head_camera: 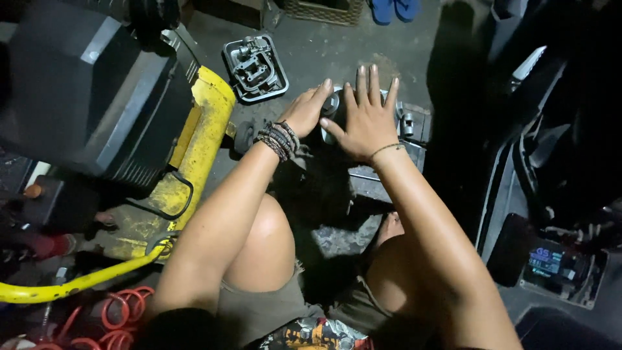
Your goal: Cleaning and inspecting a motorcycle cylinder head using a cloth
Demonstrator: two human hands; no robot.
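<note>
knees: closest to the camera are the person's bare knees (pixel 259 246) and the frayed edge of olive shorts (pixel 259 311), squatting low over a dark concrete floor (pixel 337 52)

left hand: the left hand (pixel 304 110) is on the left side of a grey metal engine part (pixel 405 123), fingers close together and pressed against it, wrist stacked with beaded bracelets (pixel 278 139)

right hand: the right hand (pixel 363 116) lies flat on top of the same part, fingers spread wide and pointing away from the camera, not curled round anything, thin cord bracelet (pixel 387 150) on the wrist

engine part: sits on the floor right in front of the knees, mostly hidden under both hands, so only its right edge with a small round fitting shows

cover: a grey cast metal cover (pixel 254 68) with ribbed insides lies open side up on the floor, just up and left of the hands, not touching them

yellow machine: a scuffed yellow frame (pixel 201 129) with a dark plastic housing (pixel 84 84) on it fills the left side, near the left arm

hoses: a yellow hose (pixel 71 285) and red coiled hose (pixel 123 311) sit bottom left

right side: pretty dark, just a small lit screen (pixel 547 260) on some black panels
</note>
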